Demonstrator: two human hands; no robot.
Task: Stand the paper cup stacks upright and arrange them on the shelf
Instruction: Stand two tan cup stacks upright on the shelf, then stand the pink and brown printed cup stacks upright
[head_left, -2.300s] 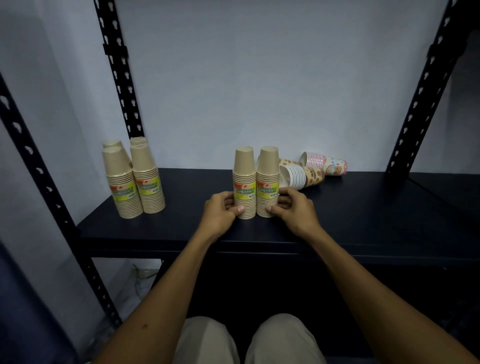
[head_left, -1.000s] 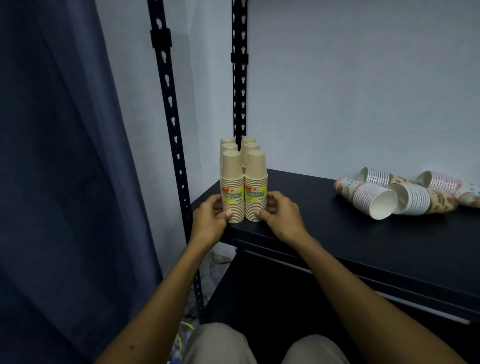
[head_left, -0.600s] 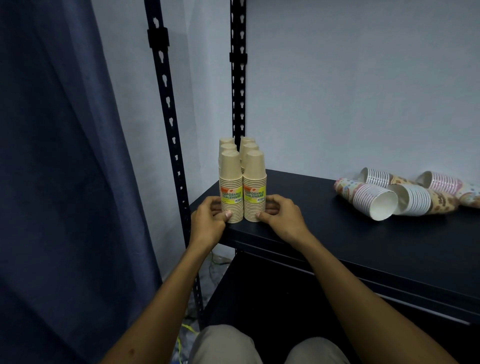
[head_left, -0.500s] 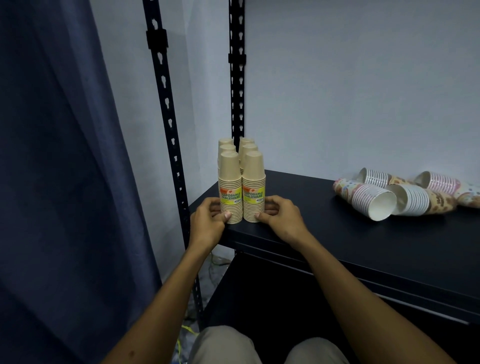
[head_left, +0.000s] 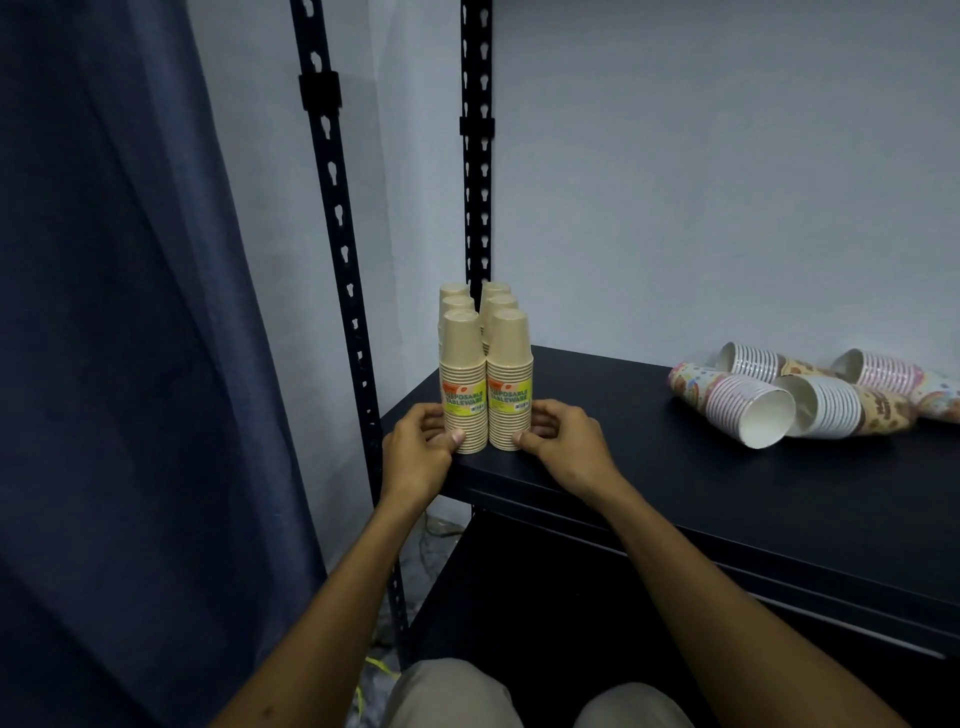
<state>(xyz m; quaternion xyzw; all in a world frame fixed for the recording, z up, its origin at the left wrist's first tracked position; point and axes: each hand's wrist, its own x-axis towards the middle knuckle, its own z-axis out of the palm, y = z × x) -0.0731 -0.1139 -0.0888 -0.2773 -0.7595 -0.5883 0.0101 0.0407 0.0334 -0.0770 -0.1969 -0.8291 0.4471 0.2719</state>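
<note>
Several tan paper cup stacks stand upright in two rows at the left end of the black shelf (head_left: 649, 467). My left hand (head_left: 418, 452) grips the base of the front left stack (head_left: 461, 379). The front right stack (head_left: 510, 376) has my right hand (head_left: 563, 447) gripping its base. Both front stacks carry yellow labels and touch each other. Behind them stand the rear tan stacks (head_left: 475, 301), partly hidden. On the right, several patterned cup stacks (head_left: 748, 402) lie on their sides, one with its white mouth facing me.
A dark blue curtain (head_left: 119, 364) hangs at the left. Two black perforated uprights (head_left: 337, 218) rise at the shelf's left end, before a pale wall. Between the tan stacks and the lying stacks is bare shelf surface. My knees show at the bottom.
Since 2.3 s ago the two front stacks slid from the shelf's middle to the left end, in front of the other tan stacks. In the last second they edged slightly backward.
</note>
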